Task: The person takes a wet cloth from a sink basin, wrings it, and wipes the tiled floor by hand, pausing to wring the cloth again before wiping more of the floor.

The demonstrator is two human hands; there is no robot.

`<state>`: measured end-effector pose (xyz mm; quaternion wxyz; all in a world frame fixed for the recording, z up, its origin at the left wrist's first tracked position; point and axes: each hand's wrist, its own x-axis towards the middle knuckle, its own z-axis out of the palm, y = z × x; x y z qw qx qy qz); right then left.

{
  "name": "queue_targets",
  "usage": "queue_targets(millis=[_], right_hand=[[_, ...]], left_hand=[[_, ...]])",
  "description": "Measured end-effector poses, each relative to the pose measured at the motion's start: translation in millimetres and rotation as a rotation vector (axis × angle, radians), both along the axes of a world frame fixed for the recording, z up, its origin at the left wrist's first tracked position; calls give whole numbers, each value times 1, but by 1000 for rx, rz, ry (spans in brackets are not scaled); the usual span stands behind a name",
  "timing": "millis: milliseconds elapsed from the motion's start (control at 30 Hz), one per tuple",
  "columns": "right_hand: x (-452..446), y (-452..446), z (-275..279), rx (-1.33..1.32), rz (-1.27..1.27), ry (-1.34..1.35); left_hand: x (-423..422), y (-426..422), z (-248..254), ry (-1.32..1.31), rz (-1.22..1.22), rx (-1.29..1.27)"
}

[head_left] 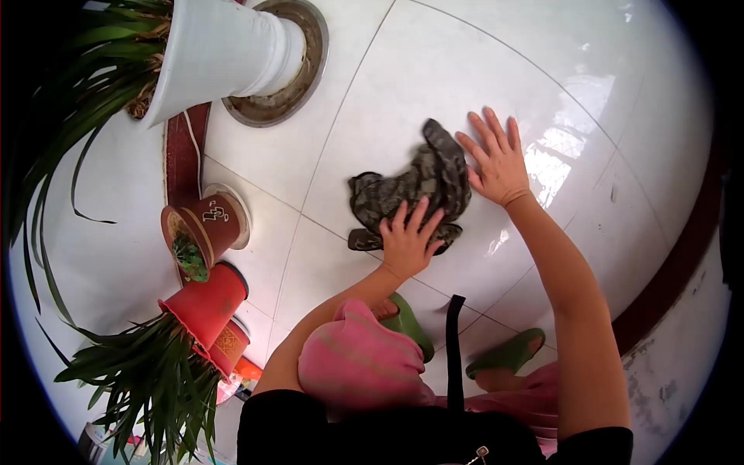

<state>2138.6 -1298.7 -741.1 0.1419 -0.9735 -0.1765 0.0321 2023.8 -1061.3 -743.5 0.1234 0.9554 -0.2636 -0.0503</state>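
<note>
A crumpled camouflage-patterned cloth item (pixel 422 177) with dark edging lies on the white tiled floor. Its exact kind is unclear, as it is folded and slightly blurred. My left hand (pixel 408 244) rests on its near part with the fingers spread, hiding some of the fabric. Beside the cloth's right edge, my right hand (pixel 500 159) is stretched out flat with fingers apart; whether its thumb touches the fabric I cannot tell.
A tall white planter (pixel 225 58) stands in a round tray (pixel 267 108) at upper left. Below it are a brown pot (pixel 215 225) and a red pot (pixel 209 306) with long-leaved plants. Green slippers (pixel 508 353) are on my feet. A dark red border (pixel 666 287) curves along the right.
</note>
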Motion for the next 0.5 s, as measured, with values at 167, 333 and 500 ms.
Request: queue_targets(millis=[167, 333, 500], right_hand=[[-4, -6, -3, 57, 2, -60], [-31, 10, -8, 531, -289, -282], [-102, 104, 7, 214, 127, 125]], left_hand=[[-17, -3, 10, 158, -134, -212], [-27, 46, 4, 97, 261, -98], [-25, 63, -10, 183, 266, -102]])
